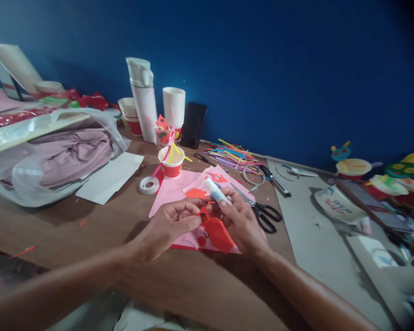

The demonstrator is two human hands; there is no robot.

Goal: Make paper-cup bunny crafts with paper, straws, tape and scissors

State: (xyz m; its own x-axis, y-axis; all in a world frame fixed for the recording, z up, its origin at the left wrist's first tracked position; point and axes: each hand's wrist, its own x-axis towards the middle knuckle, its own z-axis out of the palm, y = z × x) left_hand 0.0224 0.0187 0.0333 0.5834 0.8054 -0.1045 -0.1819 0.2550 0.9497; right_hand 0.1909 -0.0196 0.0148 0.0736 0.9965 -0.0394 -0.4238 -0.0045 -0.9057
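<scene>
My left hand [172,225] curls its fingers around the edge of a red paper cut-out [216,233], pinching it near its top. My right hand [239,220] grips a white glue stick [216,191] with its tip pointing up and left, and also touches the red cut-out. Both hands hover over a pink paper sheet [172,189] on the brown table [100,220]. Black-handled scissors [262,212] lie just right of my right hand.
A red paper cup with straws [171,162], a tape roll [149,185], a white sheet [110,177], a bagged cloth [55,156], stacked cups [174,106], a white flask [143,99], a phone [193,125], coloured straws [229,155] and finished crafts [352,168] surround the work spot.
</scene>
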